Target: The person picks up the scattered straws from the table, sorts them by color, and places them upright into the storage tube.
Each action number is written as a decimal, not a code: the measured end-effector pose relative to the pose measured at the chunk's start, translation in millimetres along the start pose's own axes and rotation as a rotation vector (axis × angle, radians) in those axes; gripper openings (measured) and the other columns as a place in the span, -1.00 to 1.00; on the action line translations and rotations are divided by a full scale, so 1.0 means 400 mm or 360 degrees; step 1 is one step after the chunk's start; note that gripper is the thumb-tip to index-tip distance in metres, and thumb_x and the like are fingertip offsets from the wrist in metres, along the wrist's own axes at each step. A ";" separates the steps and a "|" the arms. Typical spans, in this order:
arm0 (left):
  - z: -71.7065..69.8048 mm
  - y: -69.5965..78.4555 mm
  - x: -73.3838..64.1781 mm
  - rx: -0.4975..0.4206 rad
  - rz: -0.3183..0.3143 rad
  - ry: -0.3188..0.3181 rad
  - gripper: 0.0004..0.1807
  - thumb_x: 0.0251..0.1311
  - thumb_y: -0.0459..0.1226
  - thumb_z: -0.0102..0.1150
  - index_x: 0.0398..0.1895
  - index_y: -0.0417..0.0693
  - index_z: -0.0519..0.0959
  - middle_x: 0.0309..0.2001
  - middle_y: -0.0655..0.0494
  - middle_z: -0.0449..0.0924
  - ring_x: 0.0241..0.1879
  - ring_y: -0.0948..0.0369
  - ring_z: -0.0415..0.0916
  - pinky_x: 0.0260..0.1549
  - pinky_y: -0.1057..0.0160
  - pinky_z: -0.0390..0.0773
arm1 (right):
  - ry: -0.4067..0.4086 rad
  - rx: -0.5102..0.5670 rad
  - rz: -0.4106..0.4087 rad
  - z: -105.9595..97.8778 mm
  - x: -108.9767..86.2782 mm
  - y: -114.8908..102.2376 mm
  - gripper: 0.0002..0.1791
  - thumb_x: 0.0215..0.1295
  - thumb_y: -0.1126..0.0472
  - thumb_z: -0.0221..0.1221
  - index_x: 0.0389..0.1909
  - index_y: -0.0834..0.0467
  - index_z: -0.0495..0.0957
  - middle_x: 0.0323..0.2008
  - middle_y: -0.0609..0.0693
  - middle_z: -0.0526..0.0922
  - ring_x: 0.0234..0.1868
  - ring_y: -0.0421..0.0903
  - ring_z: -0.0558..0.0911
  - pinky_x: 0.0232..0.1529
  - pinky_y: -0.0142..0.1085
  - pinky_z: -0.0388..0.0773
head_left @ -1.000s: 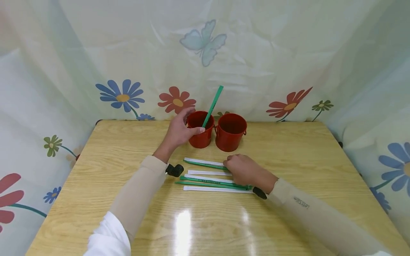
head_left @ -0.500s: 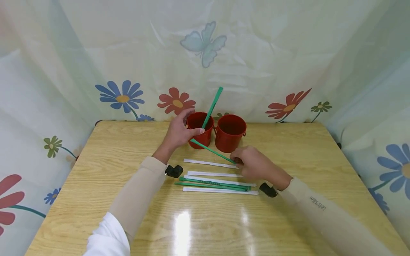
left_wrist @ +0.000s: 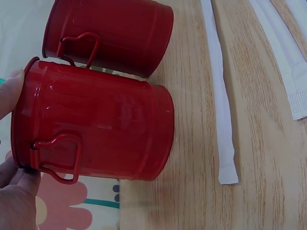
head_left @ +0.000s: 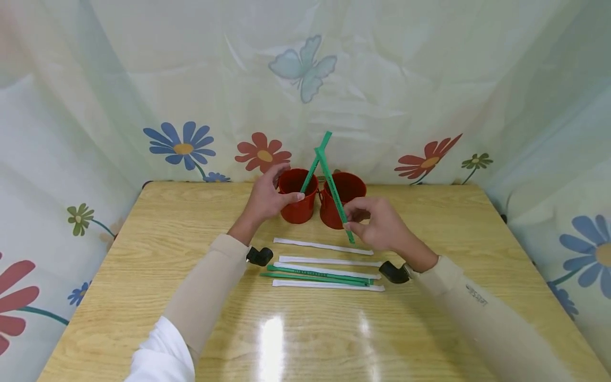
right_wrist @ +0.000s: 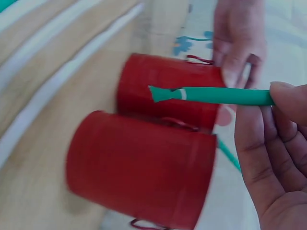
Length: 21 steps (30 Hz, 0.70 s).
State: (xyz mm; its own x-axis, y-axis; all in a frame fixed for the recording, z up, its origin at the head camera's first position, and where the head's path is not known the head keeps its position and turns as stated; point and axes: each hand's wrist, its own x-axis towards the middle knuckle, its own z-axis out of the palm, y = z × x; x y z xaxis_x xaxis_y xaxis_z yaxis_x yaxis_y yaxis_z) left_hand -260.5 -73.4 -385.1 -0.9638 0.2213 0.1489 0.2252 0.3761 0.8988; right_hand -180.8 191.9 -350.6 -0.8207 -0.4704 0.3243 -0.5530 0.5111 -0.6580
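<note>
My left hand (head_left: 266,197) grips the rim of the left red bucket (head_left: 297,213), thumb at the near side and fingers behind. A green straw wrapper stick (head_left: 309,178), long and slim, leans up out of that bucket. My right hand (head_left: 379,225) pinches a second green wrapped straw (head_left: 337,199) near its lower end, between thumb and fingers. It is held tilted up in front of the right red bucket (head_left: 329,213), its top overlapping the first straw in the head view. In the right wrist view, the held straw's (right_wrist: 225,96) crimped lower end points away from the fingers.
Several white wrapped straws (head_left: 322,245) lie crosswise on the wooden table (head_left: 191,307) in front of the buckets. Green wrapped straws (head_left: 310,275) lie among them. A flowered curtain (head_left: 406,79) hangs right behind the table's far edge.
My right hand has picked up a green wrapped straw from beside the farthest white one, lifted it toward the buckets and swung it upright. My left hand has stayed on the left bucket.
</note>
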 end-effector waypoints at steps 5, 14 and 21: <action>0.000 -0.001 -0.003 -0.0011 -0.0017 0.0002 -0.15 0.06 -0.18 0.47 0.44 0.11 0.27 0.40 0.04 0.37 0.37 0.05 0.34 0.14 0.01 0.61 | 0.0141 0.0104 0.0014 -0.004 0.033 -0.024 -0.91 0.10 0.50 0.31 -0.38 0.30 0.65 -0.47 0.11 0.66 -0.43 -0.14 0.67 -0.29 -0.45 0.66; 0.001 -0.003 -0.004 -0.0009 -0.0019 0.0004 -0.16 0.07 -0.20 0.46 0.43 0.10 0.26 0.39 0.06 0.37 0.37 0.06 0.35 0.15 0.02 0.60 | 0.0241 0.0300 0.0111 -0.011 0.088 -0.046 -0.94 0.15 0.47 0.28 -0.36 0.36 0.60 -0.44 0.16 0.60 -0.44 -0.17 0.62 -0.32 -0.46 0.63; 0.003 -0.005 -0.001 0.0002 0.0001 0.0006 -0.16 0.06 -0.20 0.46 0.43 0.11 0.27 0.37 0.07 0.40 0.36 0.08 0.36 0.14 0.04 0.62 | 0.0310 0.0293 0.0163 -0.021 0.133 -0.058 -0.93 0.16 0.40 0.32 -0.38 0.32 0.61 -0.47 0.12 0.63 -0.48 -0.16 0.62 -0.36 -0.44 0.63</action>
State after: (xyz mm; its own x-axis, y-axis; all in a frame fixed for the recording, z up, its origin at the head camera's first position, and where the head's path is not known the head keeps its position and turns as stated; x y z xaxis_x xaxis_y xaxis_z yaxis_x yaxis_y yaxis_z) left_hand -260.3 -73.1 -387.3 -0.9642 0.2182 0.1507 0.2258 0.3774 0.8981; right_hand -213.1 161.1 -312.4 -0.8928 -0.2672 0.3626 -0.4452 0.4013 -0.8004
